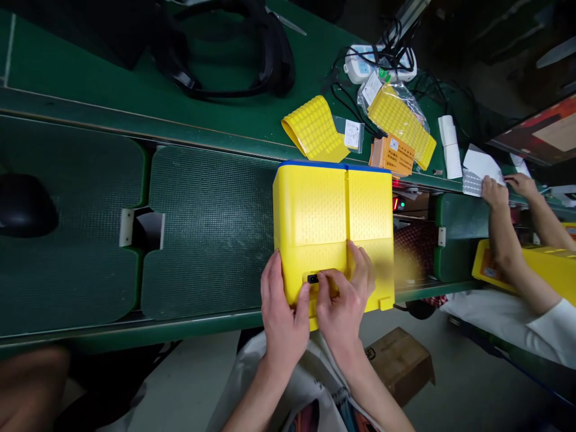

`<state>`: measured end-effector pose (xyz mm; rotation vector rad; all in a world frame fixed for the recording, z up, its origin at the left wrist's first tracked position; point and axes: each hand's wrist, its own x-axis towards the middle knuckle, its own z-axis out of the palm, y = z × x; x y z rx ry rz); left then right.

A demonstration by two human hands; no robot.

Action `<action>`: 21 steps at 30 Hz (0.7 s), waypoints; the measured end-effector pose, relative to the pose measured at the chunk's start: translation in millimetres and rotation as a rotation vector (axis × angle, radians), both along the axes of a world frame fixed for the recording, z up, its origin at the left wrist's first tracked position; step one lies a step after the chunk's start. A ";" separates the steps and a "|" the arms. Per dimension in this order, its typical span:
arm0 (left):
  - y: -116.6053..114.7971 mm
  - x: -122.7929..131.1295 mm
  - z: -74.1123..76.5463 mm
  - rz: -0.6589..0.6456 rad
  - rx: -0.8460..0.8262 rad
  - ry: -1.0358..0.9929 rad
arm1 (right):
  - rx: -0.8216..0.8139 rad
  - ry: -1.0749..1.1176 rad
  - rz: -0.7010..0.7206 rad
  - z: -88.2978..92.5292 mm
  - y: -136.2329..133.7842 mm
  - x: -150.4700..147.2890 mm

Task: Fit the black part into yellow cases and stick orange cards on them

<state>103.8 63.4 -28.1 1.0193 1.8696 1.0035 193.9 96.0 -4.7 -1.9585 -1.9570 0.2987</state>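
Note:
A yellow box-shaped housing [315, 204] with a blue far edge and a vertical seam stands on the green conveyor's near part. My left hand [283, 306] holds its lower left corner, fingers along the side and thumb on the face. A small black socket [312, 278] sits in a recess low on the face. Beside it, my right hand [344, 294] has thumb and index finger pinched together at the recess, other fingers resting on the yellow face. Whatever the pinch holds is too small to make out.
Yellow sticker sheets [315, 129], orange cards [392, 156] and a power strip [360, 64] lie on the green shelf [180, 117] beyond. At right, another person's hands [495, 192] hold white paper. A cardboard box [398, 363] is on the floor. A black mouse-like object [24, 205] lies far left.

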 end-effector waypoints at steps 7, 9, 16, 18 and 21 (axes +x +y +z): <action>-0.3 -0.1 0.8 -0.001 0.007 0.006 | 0.054 0.030 -0.064 -0.5 5.2 -8.4; 0.4 -0.7 1.0 0.000 0.010 0.007 | 0.055 0.052 -0.063 0.4 5.3 -8.1; -0.1 -1.4 1.3 -0.005 0.005 0.003 | -0.016 0.012 -0.016 1.7 3.2 -2.6; -0.5 -1.1 1.1 -0.002 0.005 0.008 | -0.005 0.016 -0.027 0.9 3.6 -3.8; -0.5 -0.3 0.6 0.002 0.008 0.021 | 0.008 0.020 -0.066 -0.4 4.7 -7.4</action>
